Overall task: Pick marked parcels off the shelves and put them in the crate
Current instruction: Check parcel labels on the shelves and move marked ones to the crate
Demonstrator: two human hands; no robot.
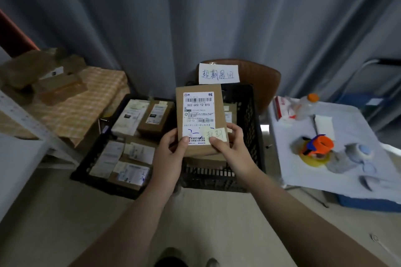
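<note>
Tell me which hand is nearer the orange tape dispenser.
Right. The right hand grips the parcel at its lower right corner, to the left of the tape dispenser. The left hand grips the lower left corner, farther away.

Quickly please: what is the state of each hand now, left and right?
Left hand: holds the cardboard parcel by its lower left corner.
Right hand: holds the same parcel by its lower right corner, thumb on the yellow note.

brown parcel (200, 119) w/ white label, black crate (251, 115), orange-check cloth (86, 97), grey curtain (195, 17).
</note>
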